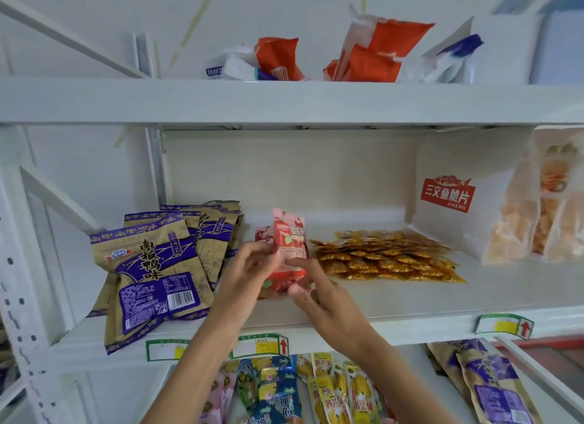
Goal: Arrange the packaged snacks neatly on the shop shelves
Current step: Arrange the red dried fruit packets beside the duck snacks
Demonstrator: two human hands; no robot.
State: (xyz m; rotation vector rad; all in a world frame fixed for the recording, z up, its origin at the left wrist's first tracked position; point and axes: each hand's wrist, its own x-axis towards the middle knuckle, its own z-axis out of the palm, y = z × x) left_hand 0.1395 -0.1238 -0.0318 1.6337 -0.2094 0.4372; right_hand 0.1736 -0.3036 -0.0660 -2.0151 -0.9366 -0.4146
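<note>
Hands meet over the middle shelf (410, 300), both on one red snack packet (289, 249) that stands upright just above the shelf board. The left hand (245, 278) curls its fingers round the packet's left edge, and the right hand (316, 292) pinches the lower right part, with the forefinger laid flat across the front and the thumb at the bottom corner. More red packets (264, 234) lie behind and below the held one, partly hidden by it.

To the left, touching that pile, leans a stack of brown and purple bags (158, 265), the front one tipped forward over the shelf lip. To the right lies a flat heap of small yellow sachets (385, 254), and beyond it stands a white paper bag (448, 196) with a red label, beside clear bags of orange crisps (537, 221).

On the top shelf (284, 99) sit orange and white bags (369, 50) (crumpled and leaning every which way). Below, the bottom shelf holds yellow packets (344, 389), blue packets (278, 392) and another brown and purple bag (493, 385). Green-edged price tags (259, 346) hang on the middle shelf's front edge.
</note>
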